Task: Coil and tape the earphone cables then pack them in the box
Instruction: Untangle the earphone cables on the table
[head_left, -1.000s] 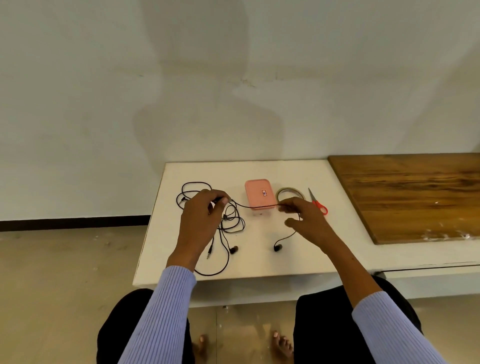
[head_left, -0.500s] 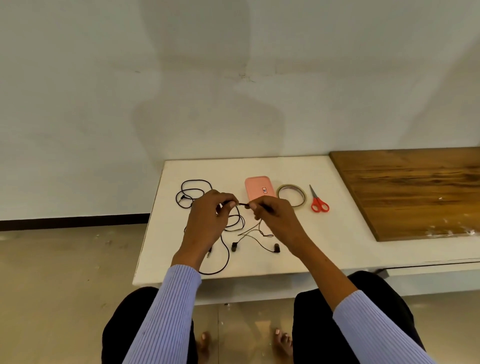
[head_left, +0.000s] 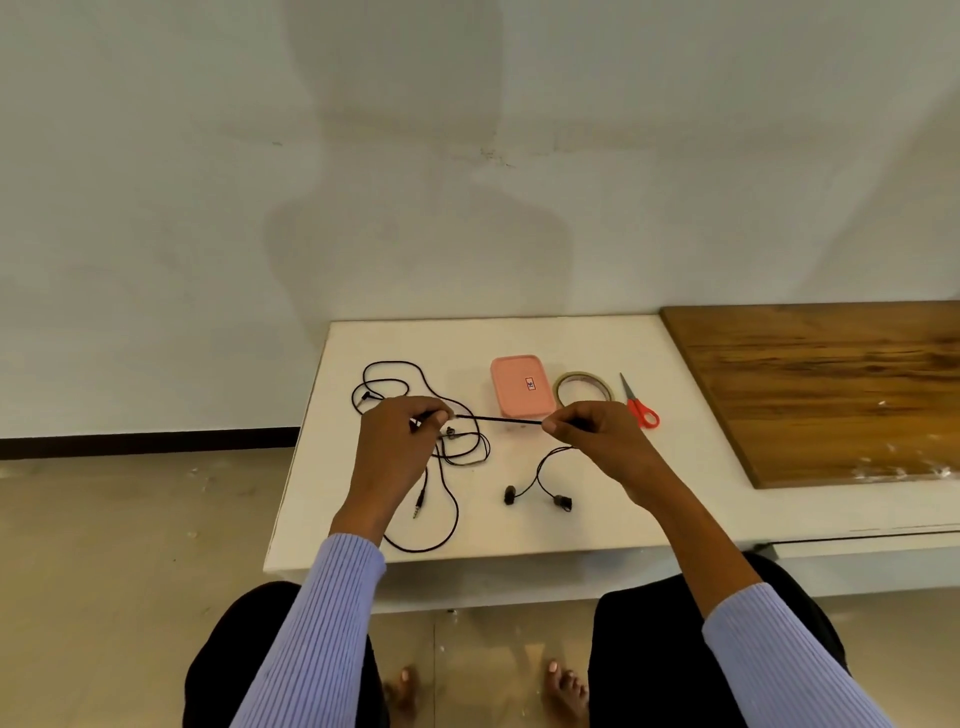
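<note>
A black earphone cable (head_left: 497, 419) is stretched taut between my two hands above the white table (head_left: 597, 525). My left hand (head_left: 400, 441) pinches one end of that stretch and my right hand (head_left: 602, 436) pinches the other. Two black earbuds (head_left: 535, 498) dangle onto the table below my right hand. The jack plug (head_left: 418, 503) hangs below my left hand. A second black cable (head_left: 387, 382) lies in loose loops at the far left. The closed pink box (head_left: 521, 385) sits behind the stretched cable, with the tape roll (head_left: 582, 387) to its right.
Red-handled scissors (head_left: 640, 408) lie right of the tape roll. A brown wooden board (head_left: 831, 389) covers the table's right part. The wall stands just behind the table. My knees and bare feet are below the near edge.
My right hand has slid right along the cable, pulling the stretch between my hands longer and taut. The earbuds have shifted right with it. My left hand has stayed put.
</note>
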